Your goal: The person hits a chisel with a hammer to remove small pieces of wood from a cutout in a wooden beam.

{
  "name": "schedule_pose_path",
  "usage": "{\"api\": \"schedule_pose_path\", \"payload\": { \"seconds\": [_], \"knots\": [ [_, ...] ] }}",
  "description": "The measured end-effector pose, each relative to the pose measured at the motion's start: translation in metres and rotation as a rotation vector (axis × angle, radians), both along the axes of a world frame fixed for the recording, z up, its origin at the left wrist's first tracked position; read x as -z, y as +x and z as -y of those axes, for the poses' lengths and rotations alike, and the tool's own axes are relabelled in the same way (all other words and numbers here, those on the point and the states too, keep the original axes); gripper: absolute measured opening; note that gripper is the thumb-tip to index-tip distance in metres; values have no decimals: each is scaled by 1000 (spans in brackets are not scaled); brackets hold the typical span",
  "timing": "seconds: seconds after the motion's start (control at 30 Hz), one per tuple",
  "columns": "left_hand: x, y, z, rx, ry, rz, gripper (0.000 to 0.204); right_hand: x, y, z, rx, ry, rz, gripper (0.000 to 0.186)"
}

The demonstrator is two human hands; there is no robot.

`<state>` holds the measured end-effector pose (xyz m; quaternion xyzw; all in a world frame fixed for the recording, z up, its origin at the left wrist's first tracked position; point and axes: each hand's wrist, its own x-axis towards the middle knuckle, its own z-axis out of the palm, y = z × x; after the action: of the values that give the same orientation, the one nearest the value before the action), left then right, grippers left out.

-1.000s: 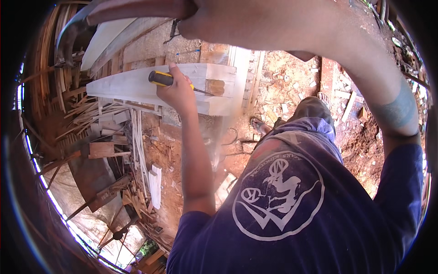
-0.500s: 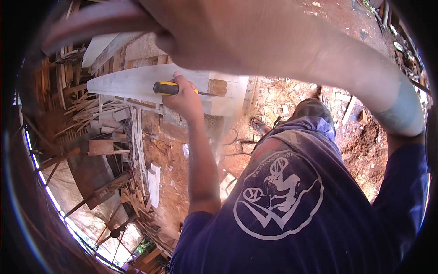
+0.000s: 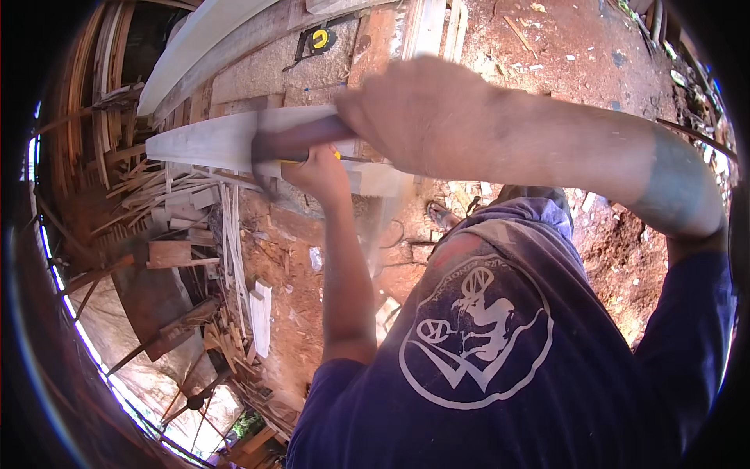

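My right hand (image 3: 430,109) is closed around the handle of a hammer (image 3: 308,138), both smeared by motion. The hammer's dark head crosses the pale board (image 3: 195,141), at the butt end of a chisel with a black and yellow handle (image 3: 291,162). My left hand (image 3: 322,178) wraps that handle; its thin metal shaft points right along the board. The hammer hides most of the handle, and my right hand covers the board's right part, so the chisel's tip is out of sight.
Beyond the board lies a yellow and black tape measure (image 3: 319,39) on a wooden surface, beside a long curved plank (image 3: 211,47). Thin offcuts (image 3: 168,187) pile up at the left. A short white wood piece (image 3: 262,319) rests on the reddish ground, strewn with chips.
My right hand has swung the hammer down from above, bringing its head to the chisel's butt end. The left hand stays nearly in place on the chisel.
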<state>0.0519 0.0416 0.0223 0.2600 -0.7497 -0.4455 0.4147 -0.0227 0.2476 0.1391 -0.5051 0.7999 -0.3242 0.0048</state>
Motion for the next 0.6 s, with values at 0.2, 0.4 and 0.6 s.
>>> {"api": "schedule_pose_path", "payload": {
  "seconds": [0.2,0.4,0.6],
  "knots": [
    [-3,13,10,194,265,3,17,2,-4,-8,22,84,144,26],
    [7,14,10,228,459,-197,23,3,-4,-49,316,-12,370,21],
    [-4,-1,23,392,586,-109,23,26,7,-100,622,-3,563,21]
  ]
}}
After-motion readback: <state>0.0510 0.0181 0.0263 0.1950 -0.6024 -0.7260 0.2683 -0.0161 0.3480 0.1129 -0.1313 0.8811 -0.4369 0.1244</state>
